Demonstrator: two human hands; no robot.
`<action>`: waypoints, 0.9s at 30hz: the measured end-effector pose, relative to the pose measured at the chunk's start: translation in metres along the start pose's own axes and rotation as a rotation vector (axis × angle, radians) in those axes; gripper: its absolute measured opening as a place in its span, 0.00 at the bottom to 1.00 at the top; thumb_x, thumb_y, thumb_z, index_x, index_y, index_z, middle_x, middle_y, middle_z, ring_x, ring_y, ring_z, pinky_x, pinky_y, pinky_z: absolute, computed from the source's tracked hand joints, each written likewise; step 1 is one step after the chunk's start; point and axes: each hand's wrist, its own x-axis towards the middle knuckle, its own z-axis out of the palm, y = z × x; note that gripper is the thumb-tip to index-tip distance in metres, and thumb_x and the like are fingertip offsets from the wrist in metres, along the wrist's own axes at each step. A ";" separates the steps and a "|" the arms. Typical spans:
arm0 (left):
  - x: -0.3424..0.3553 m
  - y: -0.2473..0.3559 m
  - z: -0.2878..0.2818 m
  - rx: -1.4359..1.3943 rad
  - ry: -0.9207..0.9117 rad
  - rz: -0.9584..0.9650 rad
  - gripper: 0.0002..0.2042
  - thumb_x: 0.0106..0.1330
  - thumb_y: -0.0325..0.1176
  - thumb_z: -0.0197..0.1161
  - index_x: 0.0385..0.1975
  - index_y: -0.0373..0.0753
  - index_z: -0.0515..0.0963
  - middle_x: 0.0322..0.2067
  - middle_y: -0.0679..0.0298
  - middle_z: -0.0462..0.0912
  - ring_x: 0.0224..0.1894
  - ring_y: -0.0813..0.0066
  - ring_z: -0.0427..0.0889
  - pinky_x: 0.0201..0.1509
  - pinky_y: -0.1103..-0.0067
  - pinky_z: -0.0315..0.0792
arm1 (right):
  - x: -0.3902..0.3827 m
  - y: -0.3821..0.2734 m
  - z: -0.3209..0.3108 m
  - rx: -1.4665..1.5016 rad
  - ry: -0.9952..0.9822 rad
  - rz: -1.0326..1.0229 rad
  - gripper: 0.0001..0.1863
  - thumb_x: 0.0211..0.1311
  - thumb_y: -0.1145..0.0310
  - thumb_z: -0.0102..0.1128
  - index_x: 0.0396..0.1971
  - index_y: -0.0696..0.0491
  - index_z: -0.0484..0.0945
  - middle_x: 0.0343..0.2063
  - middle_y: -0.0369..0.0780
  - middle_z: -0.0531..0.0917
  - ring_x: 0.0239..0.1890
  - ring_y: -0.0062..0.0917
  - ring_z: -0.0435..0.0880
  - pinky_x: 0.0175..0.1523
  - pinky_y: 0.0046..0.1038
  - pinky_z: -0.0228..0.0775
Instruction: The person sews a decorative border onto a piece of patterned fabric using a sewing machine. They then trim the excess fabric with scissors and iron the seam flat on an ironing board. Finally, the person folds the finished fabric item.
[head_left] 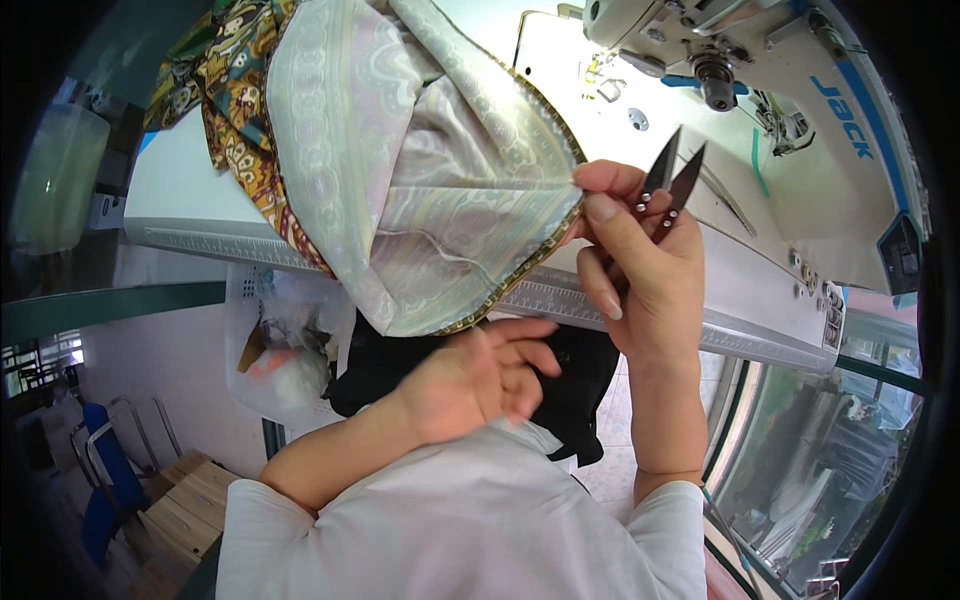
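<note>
My right grip (650, 265) pinches the right edge of the patterned cloth (430, 190) and carries dark snips (685, 188), the cloth spreading left over the desk (185, 190), its bound edge curving near-left toward my loosely spread left grip (475, 385).

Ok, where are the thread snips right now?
In the head view, right of centre: the thread snips are held in the right hand, blades pointing up the picture, between the fabric and the sewing machine.
</note>
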 end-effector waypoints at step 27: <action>-0.044 0.067 0.055 0.769 0.306 0.639 0.20 0.81 0.35 0.45 0.60 0.23 0.68 0.51 0.40 0.81 0.50 0.47 0.86 0.52 0.61 0.83 | -0.025 0.028 -0.006 -0.718 0.164 -0.518 0.11 0.71 0.83 0.53 0.48 0.62 0.81 0.32 0.38 0.86 0.34 0.17 0.85 0.36 0.14 0.71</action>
